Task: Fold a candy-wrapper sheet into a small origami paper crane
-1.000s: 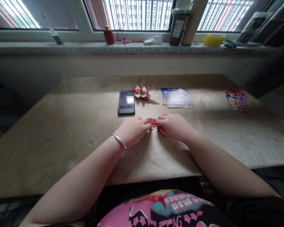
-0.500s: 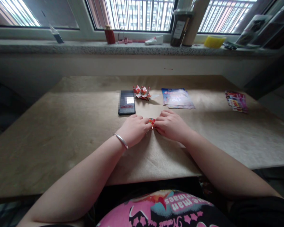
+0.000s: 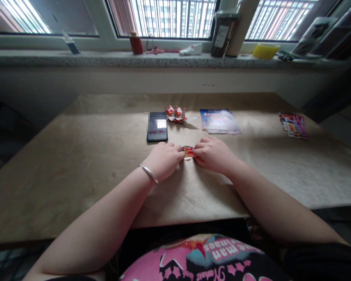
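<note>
Between my hands, low on the tabletop, is a small folded piece of red patterned paper [image 3: 188, 152] with a pale lower edge. My left hand [image 3: 165, 159] has its fingers closed on the paper's left side; a silver bangle circles that wrist. The paper's right side is pinched by my right hand [image 3: 212, 154]. Both hands rest close to the table, and their fingertips partly cover the paper. Just beyond my left hand lies a dark phone [image 3: 157, 132], its screen partly blurred. Folded red and white paper pieces [image 3: 176, 114] stand beside the phone's top right.
A stack of blue printed sheets [image 3: 220, 121] lies behind my right hand. Farther right on the wooden table [image 3: 84, 156] are several pink printed cards [image 3: 293, 125]. The stone windowsill [image 3: 105, 60] holds a red bottle [image 3: 136, 43], a dark container [image 3: 221, 36] and yellow tape [image 3: 265, 51].
My hands have moved slightly apart, the right one shifting a little to the right. More of the red paper shows between them.
</note>
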A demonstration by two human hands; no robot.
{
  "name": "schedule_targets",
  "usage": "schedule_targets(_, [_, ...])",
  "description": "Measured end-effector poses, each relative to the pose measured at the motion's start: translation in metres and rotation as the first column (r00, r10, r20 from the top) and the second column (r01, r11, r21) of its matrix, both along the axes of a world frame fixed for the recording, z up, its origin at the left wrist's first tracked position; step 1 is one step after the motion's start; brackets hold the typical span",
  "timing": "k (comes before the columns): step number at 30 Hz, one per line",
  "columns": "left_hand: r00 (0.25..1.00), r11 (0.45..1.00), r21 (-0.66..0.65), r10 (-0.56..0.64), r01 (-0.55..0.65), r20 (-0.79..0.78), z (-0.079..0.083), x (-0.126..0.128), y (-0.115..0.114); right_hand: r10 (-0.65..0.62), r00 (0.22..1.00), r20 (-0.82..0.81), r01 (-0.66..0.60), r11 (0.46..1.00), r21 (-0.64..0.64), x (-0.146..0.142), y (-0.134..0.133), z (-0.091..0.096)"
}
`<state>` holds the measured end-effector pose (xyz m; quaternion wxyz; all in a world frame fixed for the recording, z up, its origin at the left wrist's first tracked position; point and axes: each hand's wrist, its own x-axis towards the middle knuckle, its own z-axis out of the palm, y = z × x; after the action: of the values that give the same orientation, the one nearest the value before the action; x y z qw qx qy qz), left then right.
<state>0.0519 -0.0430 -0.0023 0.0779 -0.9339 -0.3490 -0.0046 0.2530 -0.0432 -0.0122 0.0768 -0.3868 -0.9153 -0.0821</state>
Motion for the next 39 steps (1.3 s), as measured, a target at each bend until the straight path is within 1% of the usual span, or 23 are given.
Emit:
schedule_targets(6, [0.998,0.999,-0.047,0.025,-0.027,-0.051,0.005,-0.001,0.0,-0.023,0.999,0.03,0.024,0.999,-0.036,0.001,0.0,0.005])
schedule_targets(12, [0.999,0.996,-0.079,0.045,-0.047,-0.018,0.005,-0.003,0.001,-0.018,1.0,0.024,0.02,0.997,-0.068,0.004,0.0,0.006])
schedule_targets(18, [0.997,0.99,-0.118,0.076,-0.074,0.01,0.004,-0.006,0.005,-0.043,0.999,0.011,0.044,0.995,-0.09,0.009,0.002,0.004])
schedule_targets(21, [0.997,0.994,-0.091,0.069,-0.066,0.027,0.001,-0.005,0.006,-0.03,0.999,-0.028,0.027,0.993,-0.111,0.01,0.004,0.001])
schedule_targets(29, [0.993,0.998,0.014,0.062,-0.063,0.096,-0.009,0.005,0.004,-0.062,0.988,-0.143,0.038,0.985,-0.167,0.007,0.007,-0.006])
schedule_targets(32, [0.992,0.998,0.023,0.063,-0.066,0.11,-0.009,0.008,0.003,-0.073,0.983,-0.166,0.043,0.983,-0.178,0.006,0.007,-0.007])
schedule_targets(39, [0.986,0.995,-0.001,0.1,-0.101,0.135,-0.01,0.008,0.007,-0.086,0.969,-0.23,0.039,0.978,-0.204,0.005,0.008,-0.011])
